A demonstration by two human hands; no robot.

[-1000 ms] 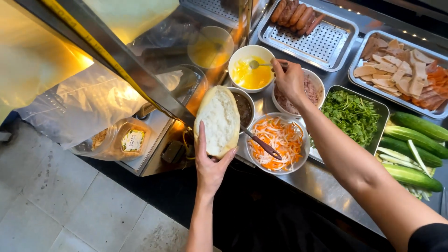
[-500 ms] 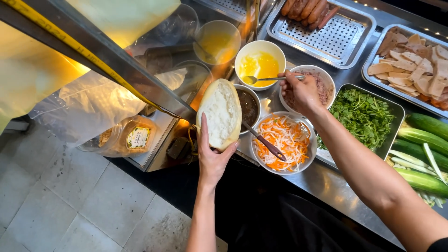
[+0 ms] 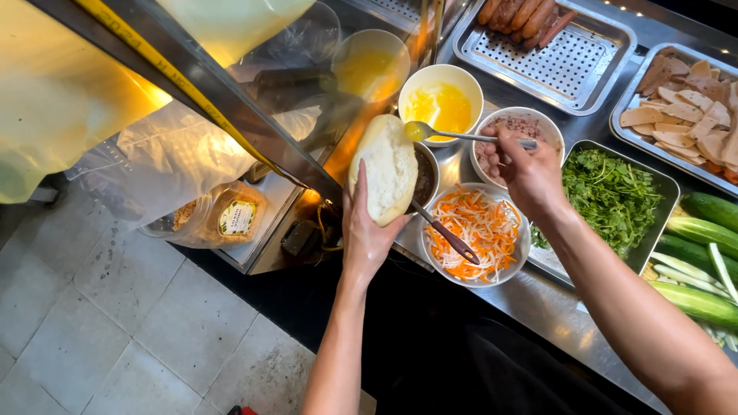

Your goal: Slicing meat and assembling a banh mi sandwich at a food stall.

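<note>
My left hand holds a pale bread roll upright above the counter's front edge. My right hand grips the handle of a metal spoon whose bowl carries yellow sauce and touches the roll's upper right edge. Just behind the spoon stands a white bowl of yellow sauce. A bowl of pinkish paste lies partly under my right hand. A small dark bowl is half hidden behind the roll.
A bowl of shredded carrot and white radish with tongs sits in front. Green herbs tray, cucumbers, sliced meats tray and a perforated tray with sausages fill the right. A glass case stands at left.
My right hand lifted the spoon out of the yellow sauce bowl and carried it left to the roll. The left hand kept the roll nearly still.
</note>
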